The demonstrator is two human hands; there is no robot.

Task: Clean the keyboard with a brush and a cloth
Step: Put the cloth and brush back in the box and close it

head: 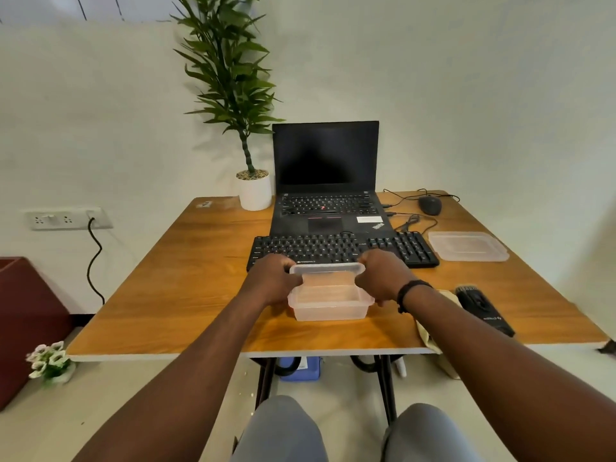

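A black external keyboard (336, 248) lies across the wooden table in front of the laptop. Just before it stands a clear plastic container (330, 296), open and with nothing visible inside. My left hand (271, 278) grips its left side and my right hand (383, 276) grips its right side. A black brush (483, 308) lies at the right, bristles pointing away from me. A pale cloth (430, 338) lies under my right forearm at the table's front edge, mostly hidden.
The clear lid (466, 246) rests to the right of the keyboard. An open black laptop (328, 181), a wired mouse (430, 205) with loose cables and a potted plant (253, 191) stand at the back. The wooden table (173, 295) has bare room on the left.
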